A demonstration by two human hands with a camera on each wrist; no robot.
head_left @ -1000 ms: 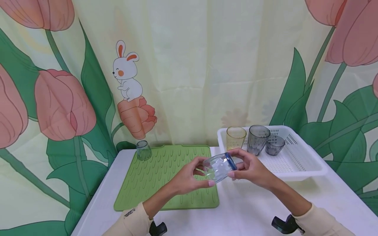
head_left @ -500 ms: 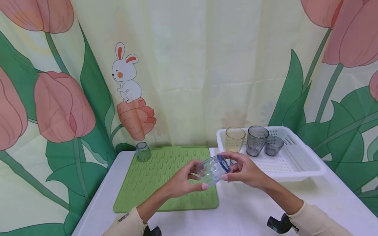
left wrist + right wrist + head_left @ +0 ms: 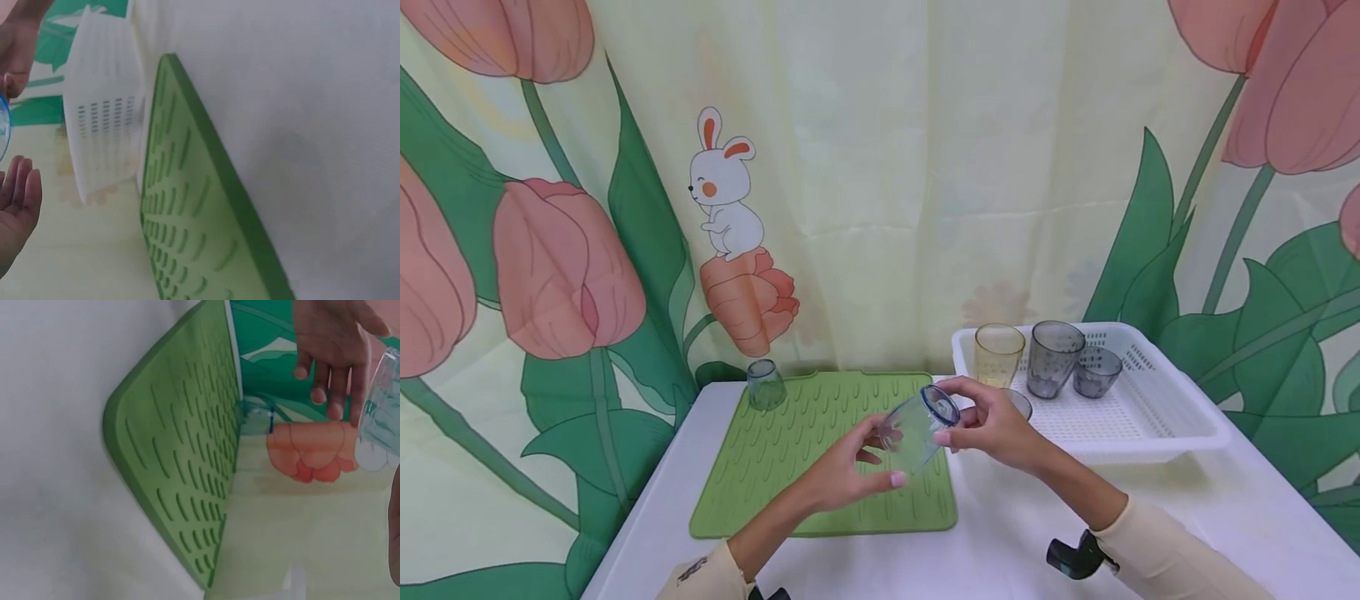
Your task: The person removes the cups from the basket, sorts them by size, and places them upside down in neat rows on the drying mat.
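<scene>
In the head view, a clear drinking glass with a blue-tinted end [image 3: 907, 435] is held tilted above the right part of the green drying mat [image 3: 820, 500]. My right hand [image 3: 1000, 427] grips it near the blue end. My left hand [image 3: 838, 473] is beside the other end, thumb and fingers spread. The right wrist view shows that left hand [image 3: 334, 344] with its fingers extended and apart from the glass [image 3: 382, 415]. Only the edge of the glass enters the left wrist view. A greenish glass [image 3: 766, 386] stands on the mat's far left corner.
A white perforated basket [image 3: 1157, 446] sits at the right. Inside are an amber glass [image 3: 1000, 357], a tall grey glass [image 3: 1054, 362] and a small grey glass [image 3: 1098, 373]. Another glass [image 3: 1021, 403] is partly hidden behind my right hand. A printed curtain [image 3: 880, 192] hangs behind.
Both hands and the glass have moved left, away from the basket and over the mat. The glass's blue end has turned upward. The left fingers have spread from around the glass.
</scene>
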